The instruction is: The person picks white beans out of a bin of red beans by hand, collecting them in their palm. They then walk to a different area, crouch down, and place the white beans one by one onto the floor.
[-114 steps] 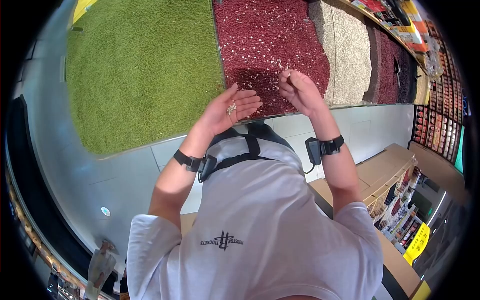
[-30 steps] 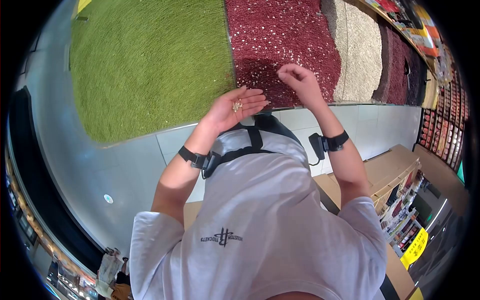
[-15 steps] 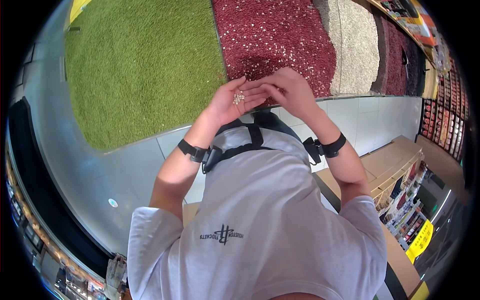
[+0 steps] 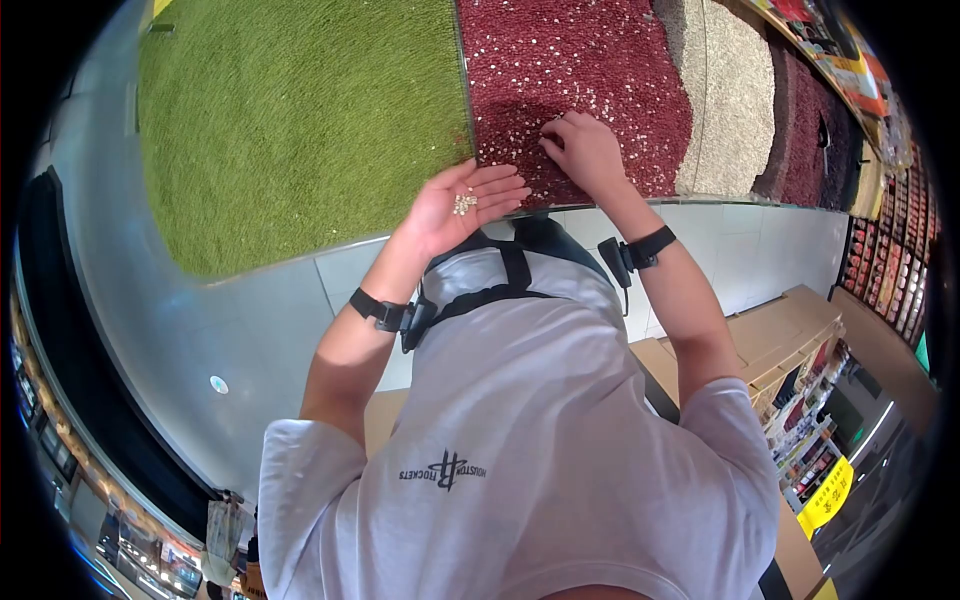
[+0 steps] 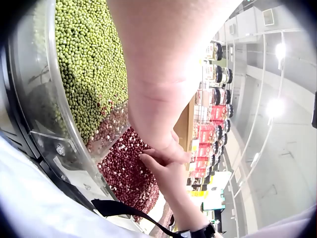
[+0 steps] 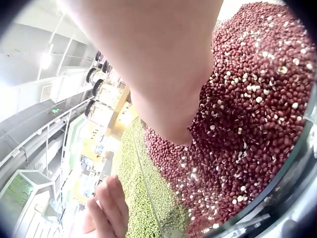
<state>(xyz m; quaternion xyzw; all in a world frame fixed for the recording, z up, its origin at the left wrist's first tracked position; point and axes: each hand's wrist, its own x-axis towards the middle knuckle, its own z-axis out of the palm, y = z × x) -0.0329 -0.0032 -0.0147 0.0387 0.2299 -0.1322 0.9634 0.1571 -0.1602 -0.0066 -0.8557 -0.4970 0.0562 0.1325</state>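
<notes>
Palm up, my left hand (image 4: pixel 455 212) is held out at the bin's front edge with its fingers extended. A small heap of pale kernels (image 4: pixel 465 204) lies on that palm. My right hand (image 4: pixel 588 155) reaches low over the red beans (image 4: pixel 570 60), its fingers bent and a gap showing between thumb and forefinger. More pale kernels (image 6: pixel 253 88) are scattered among the red beans in the right wrist view. In that view the right forearm and hand hide the fingertips.
Green beans (image 4: pixel 310 120) fill the bin on the left, behind a clear divider (image 4: pixel 466 85). Off-white grains (image 4: pixel 735 100) lie to the right of the red beans. A clear rim (image 5: pixel 67 94) runs along the front. Jars (image 5: pixel 218 99) line shelves beyond.
My right hand was over the red beans, came to the left hand's fingers half a second ago, and is now back over the beans. The left hand stays palm up with its kernels.
</notes>
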